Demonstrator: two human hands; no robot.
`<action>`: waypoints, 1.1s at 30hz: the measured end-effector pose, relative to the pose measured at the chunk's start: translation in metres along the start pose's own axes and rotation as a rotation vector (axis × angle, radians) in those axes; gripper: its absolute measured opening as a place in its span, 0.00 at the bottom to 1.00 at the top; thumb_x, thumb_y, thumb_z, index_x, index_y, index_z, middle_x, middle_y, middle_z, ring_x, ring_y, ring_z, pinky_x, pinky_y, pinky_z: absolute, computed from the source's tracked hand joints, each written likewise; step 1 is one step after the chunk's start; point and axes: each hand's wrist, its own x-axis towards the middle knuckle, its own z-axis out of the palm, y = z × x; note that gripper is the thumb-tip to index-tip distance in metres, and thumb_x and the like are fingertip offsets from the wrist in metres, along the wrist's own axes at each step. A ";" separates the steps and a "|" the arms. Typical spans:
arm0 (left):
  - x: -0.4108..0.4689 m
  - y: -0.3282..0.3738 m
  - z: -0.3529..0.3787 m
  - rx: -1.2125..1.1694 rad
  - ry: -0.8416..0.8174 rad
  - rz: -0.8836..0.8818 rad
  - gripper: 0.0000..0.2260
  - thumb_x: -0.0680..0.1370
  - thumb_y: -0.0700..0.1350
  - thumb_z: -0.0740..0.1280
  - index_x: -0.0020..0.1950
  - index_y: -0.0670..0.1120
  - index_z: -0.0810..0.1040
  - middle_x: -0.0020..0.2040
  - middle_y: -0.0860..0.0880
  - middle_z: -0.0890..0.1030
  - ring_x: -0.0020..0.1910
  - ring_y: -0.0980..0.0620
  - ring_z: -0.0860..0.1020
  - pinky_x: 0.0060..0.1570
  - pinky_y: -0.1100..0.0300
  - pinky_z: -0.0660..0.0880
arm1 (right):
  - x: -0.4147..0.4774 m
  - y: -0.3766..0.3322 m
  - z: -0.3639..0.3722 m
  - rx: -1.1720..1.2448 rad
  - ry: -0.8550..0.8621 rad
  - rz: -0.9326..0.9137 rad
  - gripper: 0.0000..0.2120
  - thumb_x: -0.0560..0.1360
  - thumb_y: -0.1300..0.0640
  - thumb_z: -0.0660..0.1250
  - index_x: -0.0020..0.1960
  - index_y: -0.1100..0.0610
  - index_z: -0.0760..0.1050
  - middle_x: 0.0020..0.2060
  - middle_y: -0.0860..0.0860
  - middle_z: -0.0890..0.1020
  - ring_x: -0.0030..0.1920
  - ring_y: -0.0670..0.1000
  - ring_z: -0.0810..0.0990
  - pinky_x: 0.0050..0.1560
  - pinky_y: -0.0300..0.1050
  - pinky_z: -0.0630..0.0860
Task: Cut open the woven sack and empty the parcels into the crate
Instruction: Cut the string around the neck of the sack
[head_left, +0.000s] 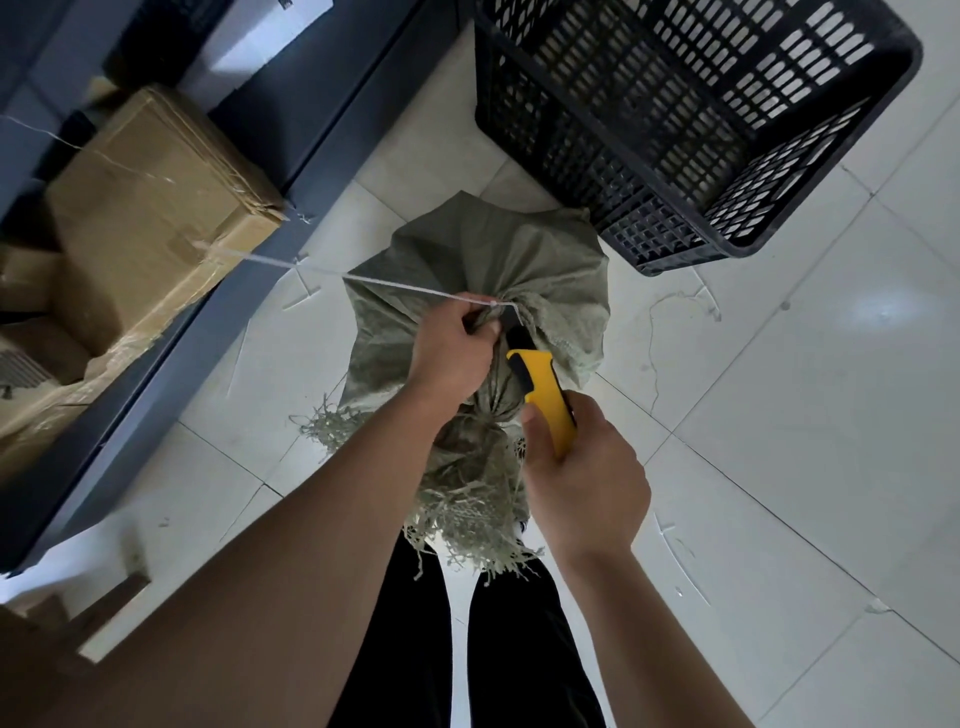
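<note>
1. The tiled floor (805, 415) carries everything; no desk is involved.
2. The black slatted crate (561, 156) stands at the far right, its near corner just beside the sack, and looks empty.
3. A taped cardboard box (150, 208) sits on the shelving at the left.
4. The woven sack (483, 249) stands upright in the centre, between the person's legs and the crate. Its neck is gathered and tied, and the mouth is frayed. It looks soft and slack, so it will likely sag when lifted. The bunched neck is the best hold for cutting, and the bottom corners for tipping. I cannot tell its weight.
5. The left hand (452, 348) is curled tight round the neck at the tie.
6. The right hand (587, 483) is wrapped round the knife handle.
7. The yellow utility knife (545, 395) has its blade tip at the tie.
8. A white string (395, 286) runs taut from the tie toward the left.
</note>
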 end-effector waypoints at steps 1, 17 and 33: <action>0.000 -0.001 0.000 -0.003 0.003 -0.005 0.11 0.77 0.40 0.66 0.59 0.44 0.79 0.56 0.46 0.83 0.54 0.50 0.80 0.58 0.55 0.76 | 0.001 -0.001 0.000 0.005 0.001 0.001 0.17 0.77 0.40 0.59 0.58 0.49 0.74 0.41 0.49 0.81 0.38 0.52 0.70 0.36 0.45 0.63; 0.007 0.028 -0.009 0.122 0.014 -0.029 0.09 0.78 0.41 0.64 0.57 0.45 0.80 0.52 0.48 0.81 0.51 0.51 0.78 0.49 0.62 0.70 | 0.023 -0.038 0.011 0.641 -0.122 0.427 0.18 0.71 0.46 0.68 0.25 0.48 0.72 0.20 0.43 0.69 0.27 0.52 0.68 0.34 0.48 0.65; -0.011 0.011 -0.025 -0.301 -0.158 -0.180 0.08 0.76 0.35 0.66 0.52 0.45 0.79 0.51 0.41 0.82 0.52 0.45 0.80 0.58 0.52 0.77 | 0.049 -0.049 0.005 0.857 -0.135 0.375 0.28 0.58 0.35 0.74 0.40 0.58 0.72 0.31 0.53 0.74 0.32 0.53 0.73 0.32 0.49 0.71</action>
